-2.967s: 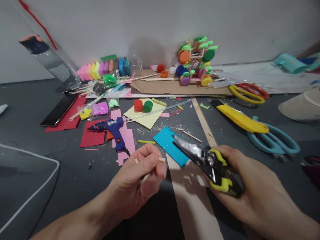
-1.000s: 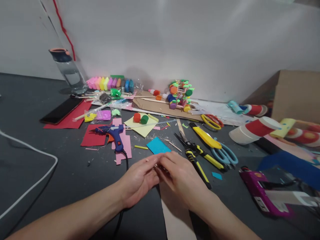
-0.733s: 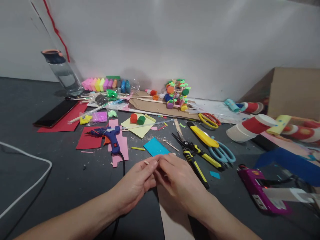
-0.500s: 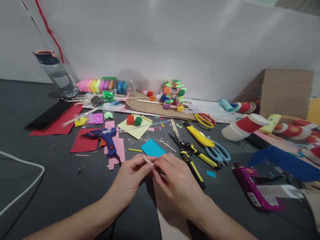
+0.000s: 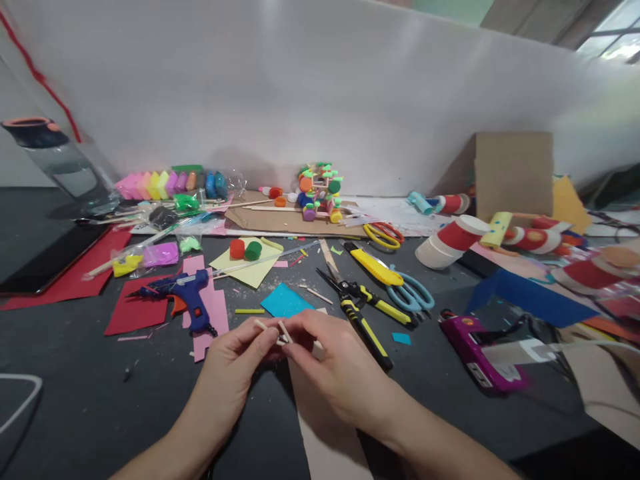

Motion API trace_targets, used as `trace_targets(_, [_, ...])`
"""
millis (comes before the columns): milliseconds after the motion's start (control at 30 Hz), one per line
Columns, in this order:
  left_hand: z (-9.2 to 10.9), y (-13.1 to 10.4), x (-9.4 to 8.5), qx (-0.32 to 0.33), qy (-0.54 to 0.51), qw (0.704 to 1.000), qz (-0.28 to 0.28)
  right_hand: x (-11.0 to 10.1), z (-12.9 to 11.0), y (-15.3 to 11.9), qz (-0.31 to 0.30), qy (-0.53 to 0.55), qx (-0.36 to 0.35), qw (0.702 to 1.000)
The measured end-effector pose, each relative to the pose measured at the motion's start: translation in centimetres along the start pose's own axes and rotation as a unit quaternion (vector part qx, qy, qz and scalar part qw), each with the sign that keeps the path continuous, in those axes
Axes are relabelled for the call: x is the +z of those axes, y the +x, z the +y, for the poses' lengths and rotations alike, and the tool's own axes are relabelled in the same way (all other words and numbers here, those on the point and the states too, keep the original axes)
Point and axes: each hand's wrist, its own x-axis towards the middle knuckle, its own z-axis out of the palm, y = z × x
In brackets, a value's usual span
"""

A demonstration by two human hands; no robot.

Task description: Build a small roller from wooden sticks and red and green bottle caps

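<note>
My left hand [image 5: 237, 367] pinches short pale wooden sticks [image 5: 260, 325] between thumb and fingers. Against it, my right hand [image 5: 345, 367] has its thumb and index finger closed on another short wooden stick [image 5: 285, 332]. The sticks meet at an angle between the fingertips; whether they are joined I cannot tell. Under the hands lies a long cardboard strip [image 5: 325, 433]. A blue paper piece [image 5: 285, 301] is just beyond the fingers. Left of them rests a blue glue gun [image 5: 193, 293]; to the right are black-and-yellow pliers [image 5: 363, 327].
A yellow utility knife [image 5: 375, 267] and blue-handled scissors [image 5: 413, 293] lie right of centre. At the back stands a colourful stick model [image 5: 320, 193]. A red-and-white cup [image 5: 450, 241] and a purple device [image 5: 480, 353] are at right, a water bottle [image 5: 65, 170] at left.
My view has turned to the right, so the table things sit further left. The hands stay together, and the sticks between the fingertips show more plainly, with one angled up in the right fingers.
</note>
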Motion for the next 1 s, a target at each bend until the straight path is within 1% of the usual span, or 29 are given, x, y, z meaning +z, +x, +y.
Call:
trace_targets(133, [0.2,0.0,-0.1,0.042,0.082,0.996,-0.002,1.0,0.0,-0.2,0.01,-0.015,-0.024,1.0])
trace_targets(233, [0.2,-0.1,-0.1,0.067,0.106,0.992,0.009,1.5,0.0,-0.5,0.012,-0.012,-0.045,0.999])
trace_targets(367, [0.5,-0.2,-0.2,0.045,0.06,0.996,0.043,1.1,0.2,-0.4,0.011,0.03,-0.04,0.999])
trace_targets(467, [0.9,-0.2,-0.3,0.026,0.022,0.996,0.082,0.2,0.5,0.0,0.026,0.081,0.0,0.996])
trace_targets(500, [1.1,-0.3,-0.3,0.018,0.016,0.997,0.08,0.0,0.5,0.2,0.034,0.104,0.015,0.994])
trace_targets(567, [1.3,-0.4,-0.2,-0.006,0.011,0.999,0.044,-0.3,0.4,0.4,0.047,0.157,0.037,0.986])
trace_targets(633, [1.4,-0.5,-0.1,-0.037,0.009,0.999,0.0,-0.1,0.1,0.5,0.062,0.202,0.046,0.976])
trace_targets(700, [1.4,-0.5,-0.1,-0.058,0.004,0.998,-0.022,0.3,-0.3,0.5,0.082,0.228,0.05,0.969])
trace_targets(767, [1.1,-0.4,0.0,-0.066,-0.002,0.997,-0.03,0.8,-0.5,0.5,0.101,0.237,0.05,0.965])
trace_targets(867, [0.7,-0.4,0.0,-0.07,-0.016,0.997,-0.036,1.1,-0.6,0.5,0.108,0.235,0.051,0.965])
trace_targets(1000, [0.4,-0.5,0.1,-0.088,-0.048,0.995,-0.016,1.4,-0.4,0.4,0.107,0.217,0.052,0.969])
